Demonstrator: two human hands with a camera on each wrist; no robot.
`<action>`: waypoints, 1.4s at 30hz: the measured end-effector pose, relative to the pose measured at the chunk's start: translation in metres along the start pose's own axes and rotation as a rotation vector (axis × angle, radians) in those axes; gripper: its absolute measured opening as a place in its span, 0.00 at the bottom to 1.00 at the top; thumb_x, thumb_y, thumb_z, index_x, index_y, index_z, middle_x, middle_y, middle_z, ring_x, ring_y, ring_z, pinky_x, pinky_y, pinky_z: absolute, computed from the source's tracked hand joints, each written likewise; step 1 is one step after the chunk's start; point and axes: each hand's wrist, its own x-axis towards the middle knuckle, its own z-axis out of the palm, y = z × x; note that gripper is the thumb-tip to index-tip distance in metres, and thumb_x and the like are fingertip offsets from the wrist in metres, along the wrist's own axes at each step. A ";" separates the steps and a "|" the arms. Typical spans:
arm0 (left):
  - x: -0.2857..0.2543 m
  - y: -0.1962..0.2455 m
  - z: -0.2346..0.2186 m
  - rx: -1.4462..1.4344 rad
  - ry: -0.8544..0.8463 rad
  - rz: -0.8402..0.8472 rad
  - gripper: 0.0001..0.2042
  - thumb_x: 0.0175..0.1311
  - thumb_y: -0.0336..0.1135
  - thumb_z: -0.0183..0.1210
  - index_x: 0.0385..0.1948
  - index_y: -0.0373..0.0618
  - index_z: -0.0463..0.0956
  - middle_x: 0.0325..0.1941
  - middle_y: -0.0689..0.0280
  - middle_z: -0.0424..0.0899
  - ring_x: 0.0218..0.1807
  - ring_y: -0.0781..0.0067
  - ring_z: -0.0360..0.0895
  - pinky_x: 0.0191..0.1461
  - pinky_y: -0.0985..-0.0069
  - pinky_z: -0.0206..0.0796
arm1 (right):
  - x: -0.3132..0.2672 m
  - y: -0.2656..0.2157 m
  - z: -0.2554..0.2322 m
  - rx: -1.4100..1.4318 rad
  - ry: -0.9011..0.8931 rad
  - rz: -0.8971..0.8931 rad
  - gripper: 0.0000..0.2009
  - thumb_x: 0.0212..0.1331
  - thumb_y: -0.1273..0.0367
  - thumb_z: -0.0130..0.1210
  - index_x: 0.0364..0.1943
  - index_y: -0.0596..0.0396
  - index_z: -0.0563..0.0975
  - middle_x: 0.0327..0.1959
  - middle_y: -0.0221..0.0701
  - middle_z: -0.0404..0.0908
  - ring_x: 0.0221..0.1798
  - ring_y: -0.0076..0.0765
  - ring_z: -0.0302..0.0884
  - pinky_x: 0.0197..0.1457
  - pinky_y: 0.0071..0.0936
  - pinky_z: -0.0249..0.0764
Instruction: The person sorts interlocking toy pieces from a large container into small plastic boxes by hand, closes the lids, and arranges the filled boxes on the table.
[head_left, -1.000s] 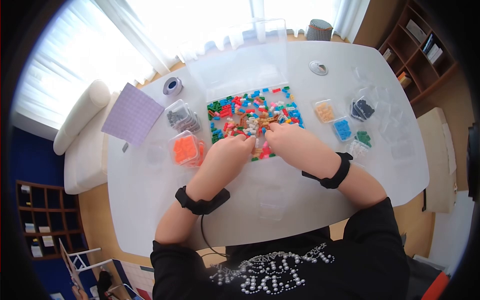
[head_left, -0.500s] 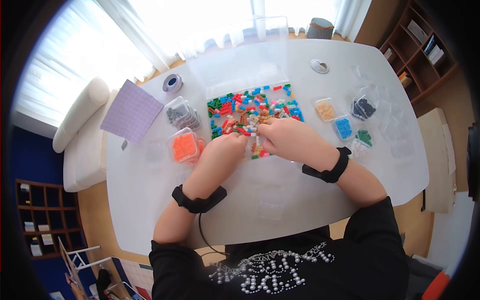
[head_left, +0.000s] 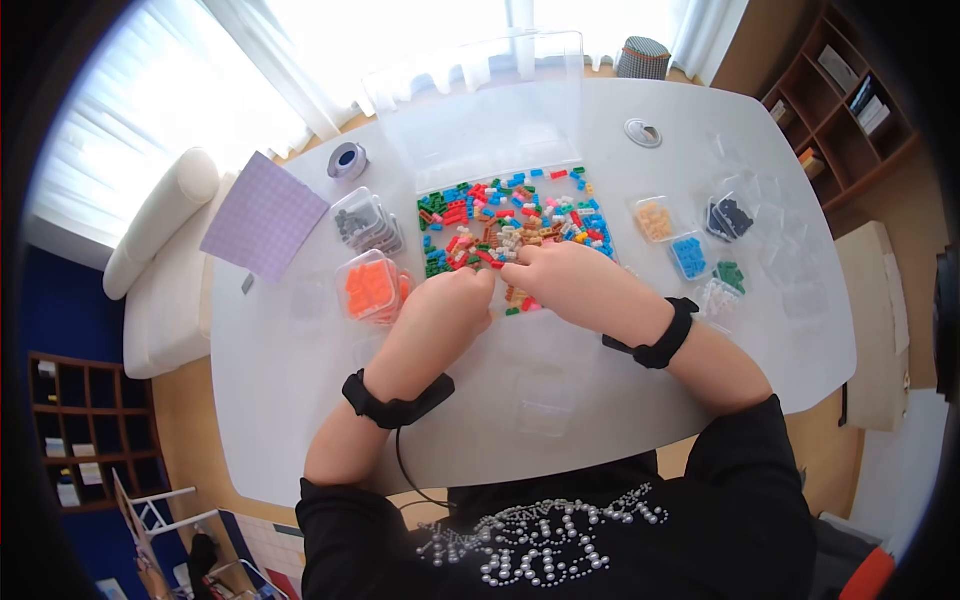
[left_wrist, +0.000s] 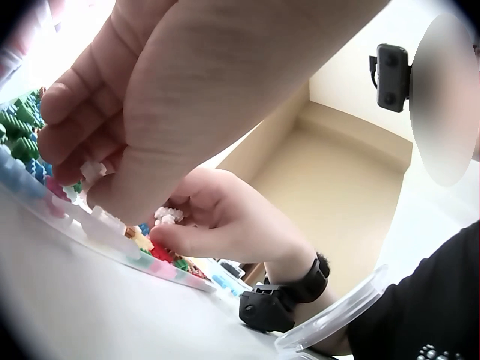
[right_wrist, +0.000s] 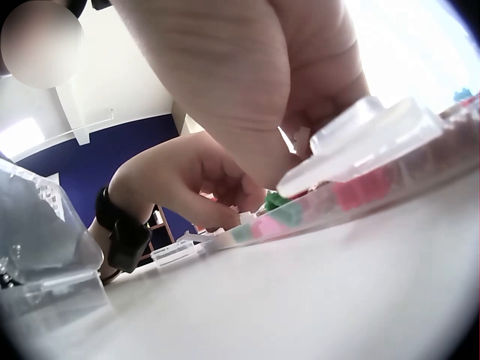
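A shallow clear plastic box (head_left: 497,182), its lid (head_left: 480,125) raised at the back, holds mixed coloured toy bricks (head_left: 460,207). Over its near part, my left hand (head_left: 452,302) is bent in from the left. A small white brick (left_wrist: 93,171) sits between its thumb and curled fingers in the left wrist view. My right hand (head_left: 572,283) reaches over the near right part, fingertips close to the left ones. White bricks (left_wrist: 167,216) show in its curled fingers, against the thumb. In the head view the hands hide what they hold.
Left of the box stand small clear tubs of orange bricks (head_left: 370,288) and grey bricks (head_left: 362,224), a tape roll (head_left: 348,161) and a purple sheet (head_left: 265,215). On the right are tubs of tan (head_left: 654,221), blue (head_left: 689,257), black (head_left: 731,218) and green bricks (head_left: 729,275).
The right hand has shifted slightly left and toward the left hand over the bricks. The left hand has drawn back a little toward the body and left.
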 end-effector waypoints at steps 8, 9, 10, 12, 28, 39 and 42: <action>0.001 0.003 0.001 0.007 -0.045 -0.016 0.06 0.55 0.28 0.57 0.30 0.36 0.70 0.30 0.54 0.78 0.37 0.51 0.78 0.41 0.61 0.71 | -0.001 0.002 0.004 -0.001 0.029 0.017 0.08 0.54 0.78 0.51 0.39 0.57 0.72 0.35 0.37 0.77 0.41 0.43 0.79 0.43 0.35 0.76; 0.002 0.003 0.001 0.011 -0.046 -0.015 0.06 0.55 0.28 0.57 0.30 0.36 0.70 0.31 0.54 0.78 0.37 0.51 0.79 0.42 0.60 0.71 | -0.001 0.002 0.004 0.009 0.051 0.031 0.07 0.55 0.78 0.51 0.38 0.58 0.72 0.34 0.38 0.78 0.39 0.44 0.80 0.41 0.36 0.76; 0.002 0.003 0.002 0.011 -0.046 -0.014 0.06 0.55 0.28 0.57 0.30 0.36 0.70 0.31 0.54 0.78 0.37 0.51 0.79 0.42 0.60 0.71 | -0.001 0.003 0.005 0.008 0.052 0.032 0.07 0.55 0.78 0.51 0.38 0.58 0.72 0.34 0.38 0.78 0.39 0.44 0.80 0.41 0.36 0.76; 0.001 0.002 0.003 0.026 -0.026 -0.005 0.07 0.55 0.28 0.58 0.32 0.37 0.71 0.32 0.54 0.78 0.37 0.51 0.79 0.42 0.60 0.71 | 0.002 0.006 0.005 0.129 0.047 0.150 0.05 0.57 0.75 0.51 0.36 0.59 0.70 0.29 0.41 0.77 0.35 0.49 0.79 0.37 0.39 0.75; 0.000 0.005 -0.002 0.026 0.020 0.001 0.06 0.54 0.27 0.58 0.29 0.38 0.69 0.30 0.54 0.78 0.36 0.50 0.78 0.40 0.58 0.70 | -0.014 0.041 -0.060 0.245 0.243 0.475 0.07 0.55 0.72 0.50 0.29 0.63 0.74 0.23 0.48 0.72 0.25 0.50 0.72 0.31 0.38 0.69; 0.002 0.003 -0.002 -0.019 0.007 -0.009 0.06 0.54 0.26 0.56 0.27 0.36 0.67 0.24 0.51 0.77 0.32 0.48 0.78 0.38 0.56 0.69 | -0.016 0.029 -0.050 0.180 -0.094 0.367 0.10 0.59 0.64 0.58 0.29 0.57 0.78 0.23 0.42 0.78 0.28 0.47 0.76 0.33 0.37 0.71; 0.001 0.002 -0.002 -0.023 0.030 0.020 0.06 0.54 0.26 0.55 0.27 0.36 0.67 0.24 0.51 0.77 0.31 0.48 0.78 0.37 0.56 0.69 | -0.017 0.023 -0.043 0.163 -0.214 0.332 0.07 0.57 0.66 0.57 0.31 0.55 0.80 0.26 0.40 0.80 0.32 0.46 0.79 0.37 0.36 0.74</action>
